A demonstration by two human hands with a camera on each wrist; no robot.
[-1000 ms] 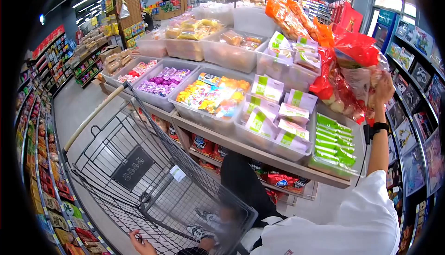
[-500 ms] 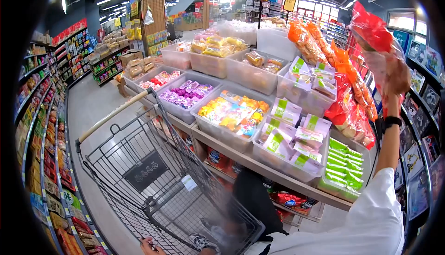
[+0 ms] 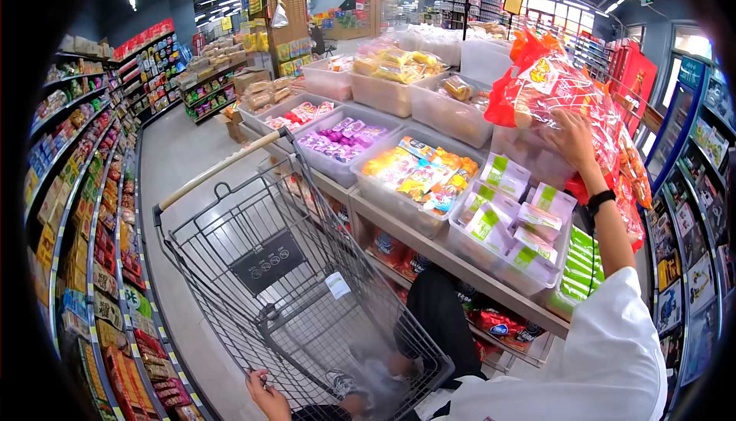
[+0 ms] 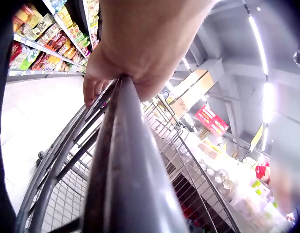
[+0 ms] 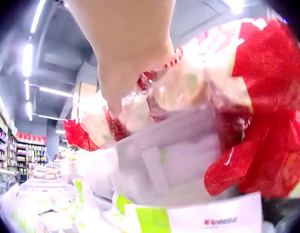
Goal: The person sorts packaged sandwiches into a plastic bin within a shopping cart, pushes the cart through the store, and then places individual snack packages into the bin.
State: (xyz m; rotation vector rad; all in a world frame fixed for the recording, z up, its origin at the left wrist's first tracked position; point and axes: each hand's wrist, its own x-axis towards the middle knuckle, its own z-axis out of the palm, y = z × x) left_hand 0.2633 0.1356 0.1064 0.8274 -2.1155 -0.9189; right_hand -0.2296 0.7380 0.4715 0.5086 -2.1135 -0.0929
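My right hand (image 3: 573, 139) grips a clear plastic bag with red ends and pale, roundish food pieces inside (image 3: 553, 88). The bag is over the bin of white-and-green packets at the display's right; in the right wrist view its red end (image 5: 271, 73) spreads to the right and the fingertips are partly hidden behind the wrist. Low in the head view, my left hand (image 3: 268, 398) holds the edge of a wire shopping cart (image 3: 230, 306). The left wrist view shows that hand's fingers (image 4: 93, 90) bent over the cart's grey rail (image 4: 135, 160).
A tiered display holds plastic bins of purple-wrapped sweets (image 3: 337, 139), colourful snack bags (image 3: 422, 172), white-and-green packets (image 3: 491, 229) and green packets (image 3: 579, 268). More red bags (image 3: 613, 160) hang over its right end. Stocked shelves (image 3: 84, 229) line the left, another rack (image 3: 690, 229) the right.
The right hand raised the red-ended bag from the pile at the display's right end, then brought it leftward over the bins. The left hand has moved onto the cart's edge.
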